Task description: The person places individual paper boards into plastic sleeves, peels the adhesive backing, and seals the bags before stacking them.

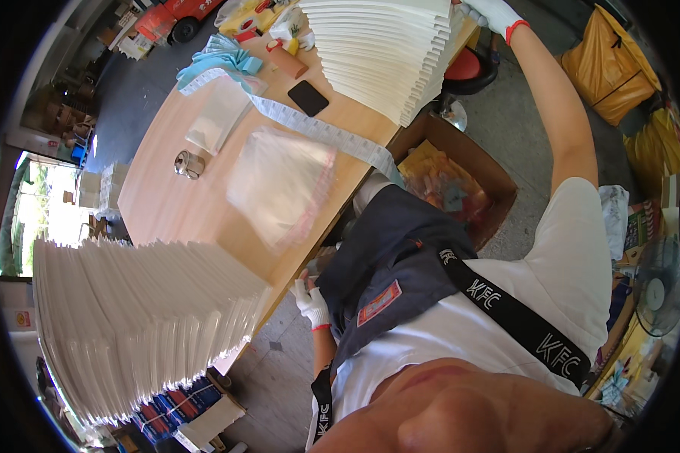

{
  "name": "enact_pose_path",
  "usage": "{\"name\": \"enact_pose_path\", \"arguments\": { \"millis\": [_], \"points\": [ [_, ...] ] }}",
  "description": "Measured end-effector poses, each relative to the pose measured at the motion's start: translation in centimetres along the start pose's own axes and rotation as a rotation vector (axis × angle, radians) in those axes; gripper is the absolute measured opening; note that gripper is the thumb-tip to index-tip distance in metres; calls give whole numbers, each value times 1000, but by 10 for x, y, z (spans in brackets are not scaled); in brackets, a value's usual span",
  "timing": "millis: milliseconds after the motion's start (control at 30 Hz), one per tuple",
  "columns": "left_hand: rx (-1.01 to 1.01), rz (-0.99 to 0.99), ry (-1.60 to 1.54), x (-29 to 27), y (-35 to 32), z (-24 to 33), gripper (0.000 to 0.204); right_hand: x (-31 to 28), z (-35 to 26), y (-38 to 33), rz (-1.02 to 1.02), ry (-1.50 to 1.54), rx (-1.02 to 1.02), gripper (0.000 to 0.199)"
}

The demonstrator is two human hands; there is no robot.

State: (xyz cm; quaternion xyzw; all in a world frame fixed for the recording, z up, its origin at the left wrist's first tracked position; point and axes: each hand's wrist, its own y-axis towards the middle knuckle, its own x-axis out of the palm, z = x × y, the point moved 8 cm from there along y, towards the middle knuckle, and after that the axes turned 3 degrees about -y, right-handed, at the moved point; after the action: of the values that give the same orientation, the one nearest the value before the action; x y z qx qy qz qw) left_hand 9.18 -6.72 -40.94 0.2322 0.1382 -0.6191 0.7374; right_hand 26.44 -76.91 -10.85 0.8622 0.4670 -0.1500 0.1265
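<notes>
Pale wood it is, a broad table (159,204) sweeping from eight o'clock up to twelve on the head camera, with a red forklift (166,21) parked beyond it at eleven and a bright window (49,200) out at nine. Up at twelve to one o'clock stands the white stack (381,53), thin layers piled high near the table's edge, and look, there's the right hand (495,15) in a white, red-cuffed glove, arm stretched long, fingers at the stack's far right side! Gripping or merely touching? Cannot tell; the frame's edge cuts in. Down at seven, close to centre, the left hand (311,302) is gloved too, fingers loosely curled beside the table's edge, and whether anything sits in them cannot be made out. Over at eight, a second stack (147,325), just as white, just as tall. Between the two, clear bags (279,185) lie flat at ten, a metal tin (189,164) farther out the same way. Towards eleven: a dark phone (308,98), a printed strip (317,132) trailing past it to the edge, a brown roll (285,60), blue cloth (223,57). At two, an open carton (500,175) holds crumpled orange stuff (442,170); yellow sacks (608,64) slump beyond. And at three, a fan (657,293).
</notes>
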Motion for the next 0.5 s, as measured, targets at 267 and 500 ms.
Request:
{"name": "enact_pose_path", "arguments": {
  "millis": [267, 500],
  "points": [
    [275, -49, 192, 26, 61, 94, 18, 34, -50, -10, -222, 590, 109, 23],
    [117, -230, 828, 80, 138, 96, 29, 30, -89, -8, -242, 438, 1, 22]
  ]
}}
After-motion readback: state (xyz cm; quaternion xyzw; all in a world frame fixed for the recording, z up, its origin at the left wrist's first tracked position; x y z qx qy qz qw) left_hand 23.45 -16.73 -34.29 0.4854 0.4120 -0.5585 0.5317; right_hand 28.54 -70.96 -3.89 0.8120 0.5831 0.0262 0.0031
